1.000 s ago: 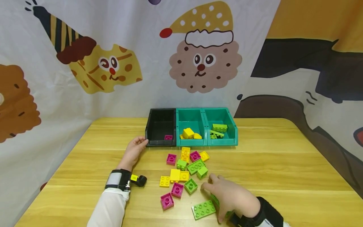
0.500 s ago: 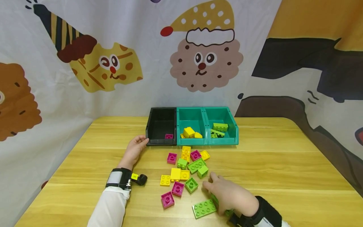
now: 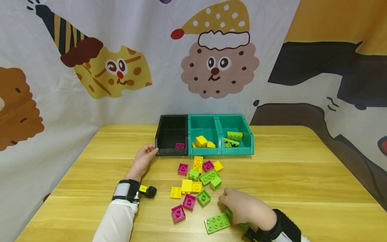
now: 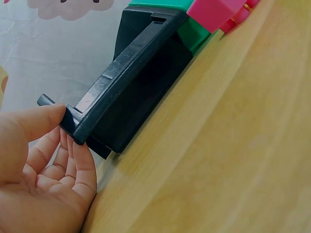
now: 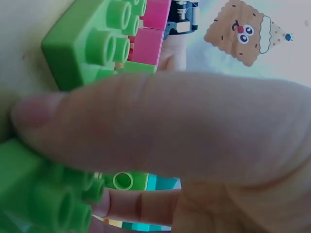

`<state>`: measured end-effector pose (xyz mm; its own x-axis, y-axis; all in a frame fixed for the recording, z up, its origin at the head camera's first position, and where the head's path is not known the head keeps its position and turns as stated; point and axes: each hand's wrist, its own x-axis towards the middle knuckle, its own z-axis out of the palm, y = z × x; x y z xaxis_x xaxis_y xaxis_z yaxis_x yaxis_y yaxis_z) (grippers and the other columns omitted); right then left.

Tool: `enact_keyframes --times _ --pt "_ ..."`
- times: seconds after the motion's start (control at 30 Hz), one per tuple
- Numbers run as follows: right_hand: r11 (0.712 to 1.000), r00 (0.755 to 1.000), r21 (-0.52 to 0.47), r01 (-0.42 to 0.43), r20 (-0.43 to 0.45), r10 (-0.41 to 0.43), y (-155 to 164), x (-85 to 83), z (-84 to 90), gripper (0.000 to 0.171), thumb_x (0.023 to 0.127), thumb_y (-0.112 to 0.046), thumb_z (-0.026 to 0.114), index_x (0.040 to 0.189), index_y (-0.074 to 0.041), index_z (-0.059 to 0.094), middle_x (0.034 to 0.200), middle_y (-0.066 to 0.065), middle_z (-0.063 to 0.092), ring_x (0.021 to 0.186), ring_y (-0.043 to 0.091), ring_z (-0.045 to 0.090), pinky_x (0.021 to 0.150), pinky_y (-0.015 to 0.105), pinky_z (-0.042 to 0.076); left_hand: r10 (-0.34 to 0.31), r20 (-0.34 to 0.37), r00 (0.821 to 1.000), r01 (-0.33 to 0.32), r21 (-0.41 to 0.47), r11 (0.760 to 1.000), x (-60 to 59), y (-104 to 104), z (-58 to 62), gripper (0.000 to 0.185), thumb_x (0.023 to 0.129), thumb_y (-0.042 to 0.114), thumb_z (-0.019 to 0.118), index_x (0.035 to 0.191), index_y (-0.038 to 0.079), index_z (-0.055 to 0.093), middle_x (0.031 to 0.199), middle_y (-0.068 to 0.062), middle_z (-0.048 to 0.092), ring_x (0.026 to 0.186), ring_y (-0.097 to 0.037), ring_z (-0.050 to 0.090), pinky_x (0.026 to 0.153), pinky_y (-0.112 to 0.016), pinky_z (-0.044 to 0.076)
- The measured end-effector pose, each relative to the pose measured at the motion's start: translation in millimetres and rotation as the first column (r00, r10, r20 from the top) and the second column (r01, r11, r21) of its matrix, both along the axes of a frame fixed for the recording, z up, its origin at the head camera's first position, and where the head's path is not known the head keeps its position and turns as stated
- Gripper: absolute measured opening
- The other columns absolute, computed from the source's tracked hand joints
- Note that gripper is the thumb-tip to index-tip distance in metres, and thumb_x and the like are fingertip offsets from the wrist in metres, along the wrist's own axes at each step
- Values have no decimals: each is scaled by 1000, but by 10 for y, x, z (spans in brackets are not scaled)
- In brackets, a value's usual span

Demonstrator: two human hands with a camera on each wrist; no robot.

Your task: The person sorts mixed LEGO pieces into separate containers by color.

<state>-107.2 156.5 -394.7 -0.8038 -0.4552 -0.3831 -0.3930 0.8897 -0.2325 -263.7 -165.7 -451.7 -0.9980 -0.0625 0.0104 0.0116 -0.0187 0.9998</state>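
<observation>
If seen right, black bin (image 3: 172,152) holds pink brick (image 3: 179,146).

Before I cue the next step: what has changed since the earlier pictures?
The grip of the right hand has narrowed, drawing in over the green brick beneath it; I can't tell whether it has firm hold yet. Nothing was visibly let go. Unchanged: the left hand pinches the front corner of the black bin; the teal bins and loose bricks stayed put.

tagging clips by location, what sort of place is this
Possibly a play corner or staged indoor spot: a wood-look table, a cartoon-printed cloth hung behind it, and toy bricks near small bins.
</observation>
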Motion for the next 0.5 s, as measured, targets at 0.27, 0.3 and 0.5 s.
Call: enact_keyframes --times 0.27,0.3,0.5 --pt "998 1000 -58 13 2 -13 39 -10 21 41 62 5 77 89 -19 58 84 -5 47 71 11 43 62 25 41 -2 4 1000 2 -4 1000 -9 0 -23 12 93 6 58 103 3 53 74 11 49 69 -3 45 64 -17 39" --pt "997 1000 -72 12 -9 -13 52 -9 30 42 62 6 77 89 -19 58 84 -4 47 71 12 43 62 25 41 -3 3 1000 3 -3 1000 -12 0 -25 12 93 6 58 103 2 53 75 11 49 70 -3 45 64 -17 39" --pt "983 992 -177 -51 -125 29 159 -31 116 41 59 8 75 84 -15 50 81 -1 42 69 13 41 55 23 38 0 2 1000 0 -9 1000 -14 -1 -20 13 93 6 58 104 2 52 74 11 49 70 -3 45 64 -17 39"
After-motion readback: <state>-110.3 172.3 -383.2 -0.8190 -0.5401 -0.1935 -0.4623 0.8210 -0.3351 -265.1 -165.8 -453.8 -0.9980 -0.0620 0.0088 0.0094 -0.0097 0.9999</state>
